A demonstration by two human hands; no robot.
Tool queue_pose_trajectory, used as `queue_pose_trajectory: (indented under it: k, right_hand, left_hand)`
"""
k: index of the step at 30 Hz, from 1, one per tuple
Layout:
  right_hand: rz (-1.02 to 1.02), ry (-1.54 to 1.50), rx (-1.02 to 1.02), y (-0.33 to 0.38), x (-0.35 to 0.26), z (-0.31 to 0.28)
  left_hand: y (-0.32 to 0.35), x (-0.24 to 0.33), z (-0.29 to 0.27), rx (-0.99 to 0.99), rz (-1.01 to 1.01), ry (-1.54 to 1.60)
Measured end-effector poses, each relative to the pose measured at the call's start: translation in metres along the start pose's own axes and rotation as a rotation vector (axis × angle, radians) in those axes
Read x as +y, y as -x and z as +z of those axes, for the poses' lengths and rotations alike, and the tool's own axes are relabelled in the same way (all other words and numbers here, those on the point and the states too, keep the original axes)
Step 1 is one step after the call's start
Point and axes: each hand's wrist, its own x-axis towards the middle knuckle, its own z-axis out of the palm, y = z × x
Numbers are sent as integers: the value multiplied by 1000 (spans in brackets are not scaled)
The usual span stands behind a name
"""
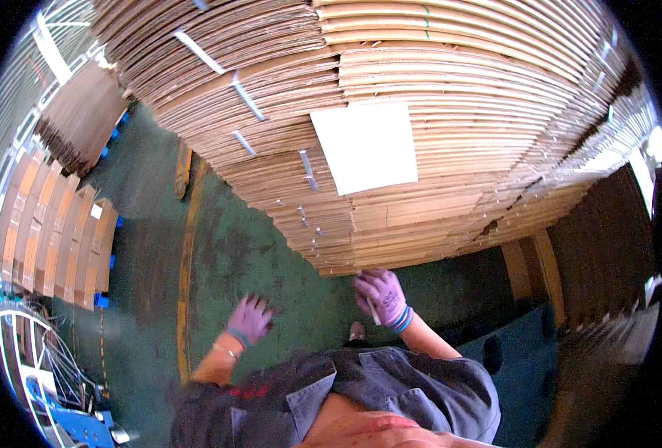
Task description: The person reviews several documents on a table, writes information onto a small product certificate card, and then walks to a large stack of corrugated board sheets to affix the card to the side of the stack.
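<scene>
A tall stack of flat cardboard sheets rises in front of me, with a white sheet of paper on its side. My right hand, in a pinkish-purple glove with a blue cuff, is closed at the lower edge of the stack. A slim, pale, stick-shaped thing sticks out below its fingers; its exact kind is unclear. My left hand, gloved alike, hangs over the green floor to the left, apart from the stack. Its fingers are spread and slightly blurred, with nothing in them.
Pale strips poke out between the sheets. At the left stand bundled cardboard on blue supports and a white wire frame. A yellow line runs along the floor. More cardboard stands at the right beside a blue-grey surface.
</scene>
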Motion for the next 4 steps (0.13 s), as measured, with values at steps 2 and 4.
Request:
queue_pose_trajectory:
  k: [2, 4]
  right_hand:
    - [-28, -56, -127, 4, -32, 26]
    - [-110, -27, -214, 8, -60, 49]
  left_hand:
    - [92, 40, 112, -361, -184, 186]
    - [132, 83, 164, -730, -247, 300]
